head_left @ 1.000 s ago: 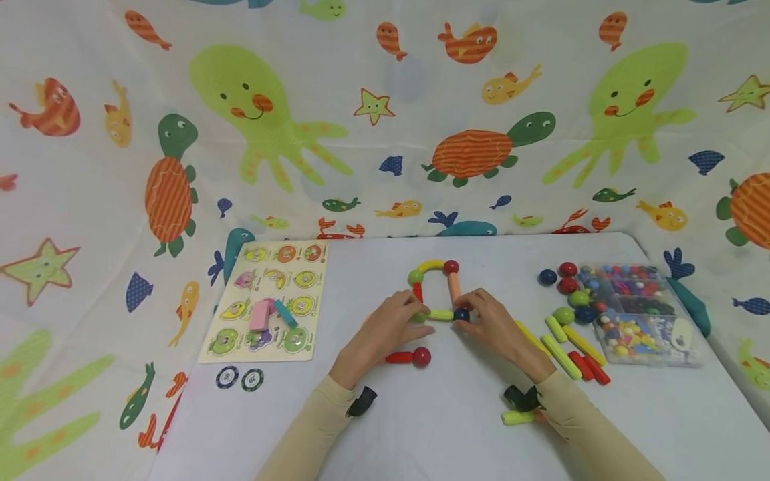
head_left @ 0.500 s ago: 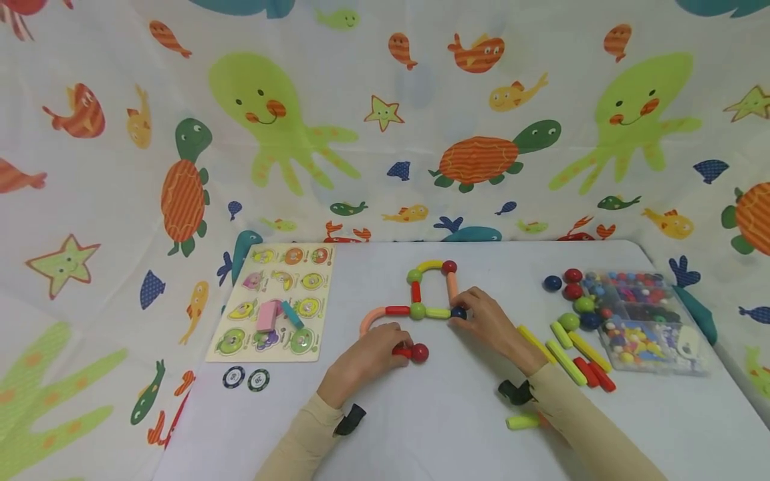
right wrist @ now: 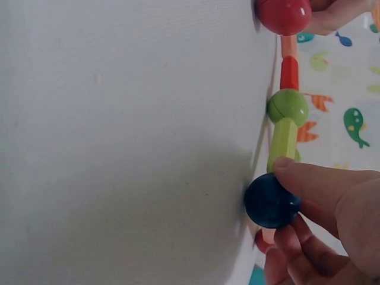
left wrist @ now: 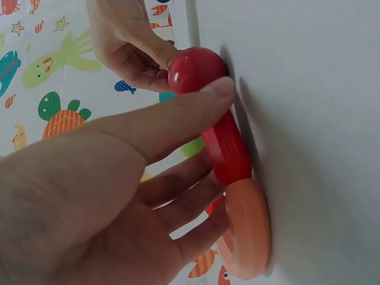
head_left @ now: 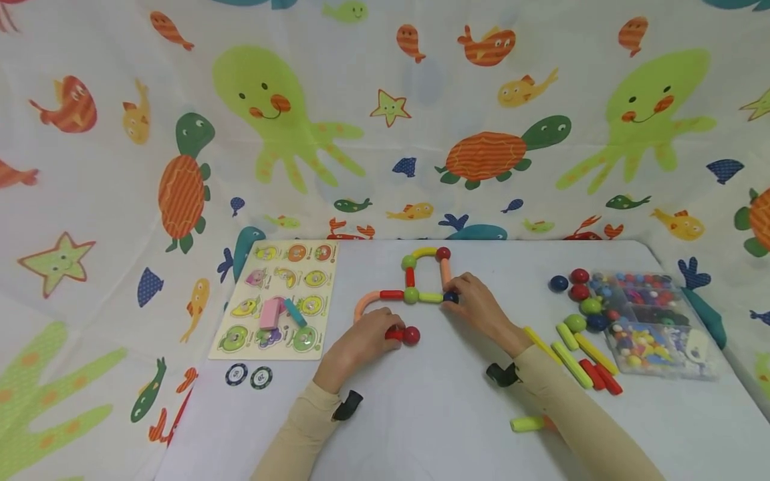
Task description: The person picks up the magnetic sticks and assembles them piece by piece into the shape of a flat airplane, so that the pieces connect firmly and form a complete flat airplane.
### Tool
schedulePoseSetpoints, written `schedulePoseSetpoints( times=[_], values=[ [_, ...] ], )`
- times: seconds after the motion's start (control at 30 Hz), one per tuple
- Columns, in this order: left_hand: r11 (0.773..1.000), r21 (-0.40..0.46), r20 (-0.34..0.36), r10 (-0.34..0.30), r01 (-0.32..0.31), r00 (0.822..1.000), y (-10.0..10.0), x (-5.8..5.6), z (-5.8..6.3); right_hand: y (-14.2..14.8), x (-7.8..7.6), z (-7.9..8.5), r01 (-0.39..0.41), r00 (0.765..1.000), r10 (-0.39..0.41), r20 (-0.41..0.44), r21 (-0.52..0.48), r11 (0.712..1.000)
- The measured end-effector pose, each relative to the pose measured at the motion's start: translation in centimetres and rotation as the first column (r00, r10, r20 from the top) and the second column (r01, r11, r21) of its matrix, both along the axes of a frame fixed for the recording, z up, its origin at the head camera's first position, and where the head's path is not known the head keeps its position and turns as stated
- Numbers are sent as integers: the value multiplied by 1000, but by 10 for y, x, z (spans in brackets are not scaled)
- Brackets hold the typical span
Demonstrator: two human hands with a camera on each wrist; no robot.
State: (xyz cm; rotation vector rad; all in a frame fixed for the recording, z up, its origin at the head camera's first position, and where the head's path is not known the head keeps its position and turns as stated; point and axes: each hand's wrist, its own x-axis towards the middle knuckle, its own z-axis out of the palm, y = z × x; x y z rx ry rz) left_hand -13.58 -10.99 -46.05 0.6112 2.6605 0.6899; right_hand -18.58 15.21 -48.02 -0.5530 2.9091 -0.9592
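Magnetic rods and balls lie joined on the white table as a loop with a curved tail. My left hand (head_left: 359, 345) pinches the red rod (left wrist: 228, 148) at the tail's end, thumb beside the red ball (left wrist: 198, 70). That rod meets a curved peach rod (left wrist: 248, 228), partly hidden by my fingers in the head view. My right hand (head_left: 479, 305) holds the dark blue ball (right wrist: 272, 200) at the loop's near right corner. A light green rod (head_left: 430, 298) runs from it to a green ball (head_left: 411, 294). Red, yellow and peach rods form the loop's other sides.
Right of my right hand lie several loose rods (head_left: 571, 364) and balls (head_left: 579, 292), beside a clear compartment box of beads (head_left: 656, 324). A fruit puzzle board (head_left: 273, 300) with small blocks and two round chips (head_left: 261, 377) are on the left. A patterned cloth hangs behind.
My left hand has left the green ball and come down to the red rod. The joined pieces have shifted slightly away and leftward. My right hand stays at the blue ball.
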Motion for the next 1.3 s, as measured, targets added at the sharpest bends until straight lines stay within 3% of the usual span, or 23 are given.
schedulePoseSetpoints(
  times=[0.3,0.47,0.73,1.0,1.1,1.3],
  values=[
    [999,39,6,-8,8,1000,6,0,-1,18,9,8,67,998,-66,24,-63,996],
    [998,69,17,0,-2,1000,2,2,-2,47,18,16,115,992,-120,-38,-99,988],
    [996,87,-15,-20,21,1000,4,1,-5,103,34,22,250,959,-260,-115,-96,964],
    [993,112,-16,-22,24,1000,3,2,-7,147,54,16,331,919,-348,-188,-116,937],
    [993,115,-18,-19,21,1000,3,1,-7,161,63,16,371,905,-385,-182,-107,922],
    [992,123,7,-12,12,1000,3,1,-7,180,83,17,411,903,-415,-111,-57,910]
  ],
)
